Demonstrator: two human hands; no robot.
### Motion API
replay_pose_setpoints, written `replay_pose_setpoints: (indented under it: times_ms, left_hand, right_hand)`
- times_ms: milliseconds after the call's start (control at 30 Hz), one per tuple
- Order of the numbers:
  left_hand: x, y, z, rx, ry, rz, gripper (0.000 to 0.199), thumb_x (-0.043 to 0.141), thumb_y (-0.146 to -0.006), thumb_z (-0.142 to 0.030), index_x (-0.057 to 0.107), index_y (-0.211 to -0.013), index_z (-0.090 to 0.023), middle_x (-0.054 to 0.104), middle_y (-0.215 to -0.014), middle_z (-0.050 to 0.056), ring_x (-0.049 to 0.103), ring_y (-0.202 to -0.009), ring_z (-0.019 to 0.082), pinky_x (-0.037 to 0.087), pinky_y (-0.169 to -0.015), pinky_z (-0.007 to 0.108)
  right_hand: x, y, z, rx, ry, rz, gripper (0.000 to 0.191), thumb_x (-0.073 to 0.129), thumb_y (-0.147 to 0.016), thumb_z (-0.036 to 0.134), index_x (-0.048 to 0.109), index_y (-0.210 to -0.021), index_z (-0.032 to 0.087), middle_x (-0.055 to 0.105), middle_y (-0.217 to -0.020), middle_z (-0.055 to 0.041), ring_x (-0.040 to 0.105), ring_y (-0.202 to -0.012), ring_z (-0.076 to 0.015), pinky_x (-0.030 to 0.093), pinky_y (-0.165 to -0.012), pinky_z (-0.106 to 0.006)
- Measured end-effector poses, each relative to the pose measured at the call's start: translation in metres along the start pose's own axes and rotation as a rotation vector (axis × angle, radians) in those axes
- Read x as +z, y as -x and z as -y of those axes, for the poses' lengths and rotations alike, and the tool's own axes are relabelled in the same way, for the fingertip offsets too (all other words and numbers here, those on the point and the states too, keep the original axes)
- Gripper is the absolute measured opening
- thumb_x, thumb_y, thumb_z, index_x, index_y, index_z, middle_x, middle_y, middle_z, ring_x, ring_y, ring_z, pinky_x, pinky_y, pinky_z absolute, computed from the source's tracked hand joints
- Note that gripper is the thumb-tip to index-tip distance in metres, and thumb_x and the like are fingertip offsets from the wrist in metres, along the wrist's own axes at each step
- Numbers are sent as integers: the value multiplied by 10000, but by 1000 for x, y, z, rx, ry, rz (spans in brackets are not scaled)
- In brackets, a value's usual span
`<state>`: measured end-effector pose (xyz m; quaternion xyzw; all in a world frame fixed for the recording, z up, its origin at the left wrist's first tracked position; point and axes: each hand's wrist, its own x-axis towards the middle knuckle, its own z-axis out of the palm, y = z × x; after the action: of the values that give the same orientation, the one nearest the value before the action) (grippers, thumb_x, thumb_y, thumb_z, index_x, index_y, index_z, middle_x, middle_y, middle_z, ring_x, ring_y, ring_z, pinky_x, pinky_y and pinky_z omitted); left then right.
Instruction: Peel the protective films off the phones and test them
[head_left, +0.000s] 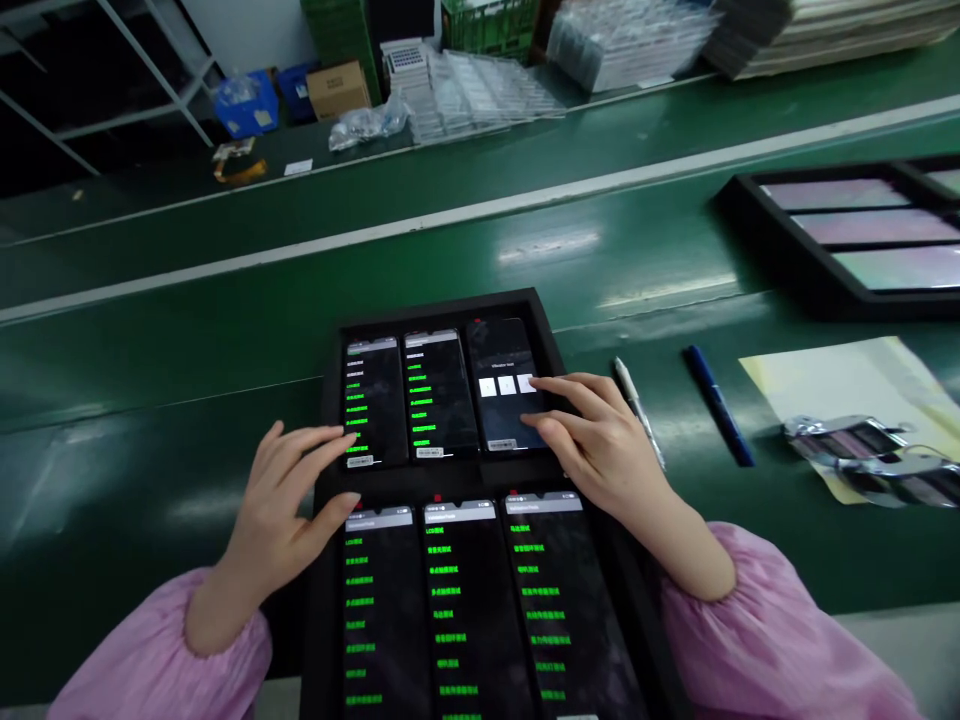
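A black foam tray [491,472] holds several phones in two rows, their screens lit, most with green text lists. The top-right phone [504,350] shows three white boxes on a dark screen. My right hand [604,435] is over that phone, its index finger at the rightmost box and its thumb just below; it grips nothing. Spread fingers of my left hand [289,495] rest at the left edge of the top-left phone [373,400], with the thumb near the top of the lower-left phone [379,600]. That hand holds nothing either.
Right of the tray lie a white pen [637,410], a blue marker [718,405] and yellowish paper [840,380] with metallic items [870,450] on it. Another black tray [814,265] stands at the right. Plastic trays, a carton [337,90] and a blue bin [246,105] are behind.
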<state>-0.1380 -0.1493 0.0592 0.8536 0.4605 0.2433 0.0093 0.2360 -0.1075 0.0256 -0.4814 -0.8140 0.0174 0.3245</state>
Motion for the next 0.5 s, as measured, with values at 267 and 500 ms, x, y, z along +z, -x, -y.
replay_pose_setpoints:
  times_ms: [267, 500]
  left_hand:
    - [15, 42, -25, -72, 52, 1, 403, 618, -1033, -249, 594, -1435, -259, 665, -1355, 84, 651, -1250, 224, 288, -1329, 501]
    - [19, 42, -35, -30, 86, 0, 397, 624, -1029, -221, 607, -1425, -237, 658, -1359, 95, 636, -1266, 219, 250, -1344, 495]
  right_hand:
    - [0, -1, -1, 37, -43, 28, 404, 482, -1098, 323, 846, -950, 228, 754, -1285, -104, 604, -1235, -312, 572, -1001, -522]
    - [0, -1, 1, 58, -27, 34, 403, 482, -1098, 332, 849, -953, 254, 756, -1291, -79, 608, -1221, -299, 574, -995, -518]
